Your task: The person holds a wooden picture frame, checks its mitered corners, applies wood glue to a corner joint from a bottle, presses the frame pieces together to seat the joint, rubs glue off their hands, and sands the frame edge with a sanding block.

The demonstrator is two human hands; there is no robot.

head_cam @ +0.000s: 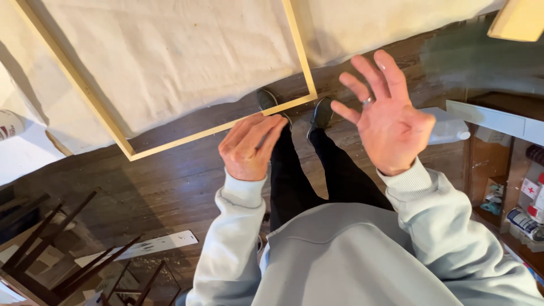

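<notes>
- Head view: left hand [249, 148] grips the lower bar of a pale wooden stretcher frame [218, 130], fingers curled over its edge near the frame's bottom right corner.
- Right hand [385, 116] is raised with palm up and fingers spread wide, holding nothing; a ring sits on one finger.
- Cream canvas [170, 56] lies behind the frame, spread over the dark wood floor [158, 187].
- Black shoes [320, 113] and dark trousers show below the frame's corner, between the two hands.
- Dark chair legs [51, 243] stand at lower left, well apart from the hands.
</notes>
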